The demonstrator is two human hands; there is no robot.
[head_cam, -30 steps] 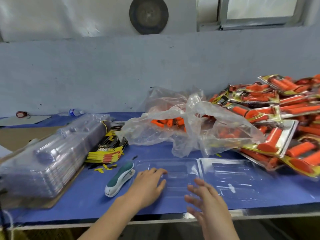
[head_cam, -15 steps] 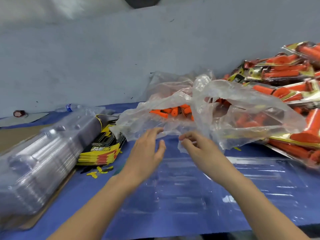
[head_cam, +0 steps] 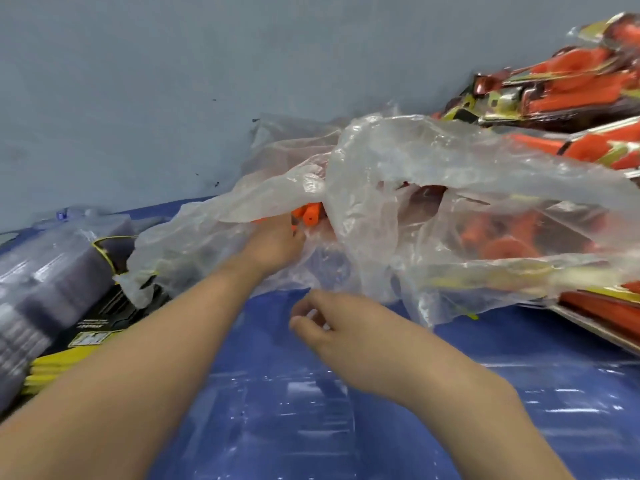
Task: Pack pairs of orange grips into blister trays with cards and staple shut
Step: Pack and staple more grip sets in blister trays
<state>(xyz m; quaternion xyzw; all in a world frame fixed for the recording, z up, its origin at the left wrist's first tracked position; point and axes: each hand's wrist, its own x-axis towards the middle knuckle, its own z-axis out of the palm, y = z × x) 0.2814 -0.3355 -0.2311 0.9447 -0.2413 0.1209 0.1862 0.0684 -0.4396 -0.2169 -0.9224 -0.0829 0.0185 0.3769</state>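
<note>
Head view: how far along is the packing?

– Plenty done, I'd judge. A heap of finished packs (head_cam: 571, 98) lies at the right, but this round has barely begun. The clear blister tray (head_cam: 294, 410) lies flat on the blue cover (head_cam: 266, 323) with nothing in it.

– And the hands?

– The left hand (head_cam: 273, 237) is in the mouth of the plastic bag (head_cam: 415, 202), at the loose orange grips (head_cam: 306, 216). Its fingers are hidden, so I can't tell whether it grips one. The right hand (head_cam: 329, 323) hovers near the bag's lower edge, fingers loosely curled and seemingly empty. Grips, card and stapling are all left.

– Room to work?

– Tight. The bag's flap droops over the grips, and the cards (head_cam: 86, 337) and stacked empty trays (head_cam: 41, 289) crowd the left. The open space is over the tray.
</note>
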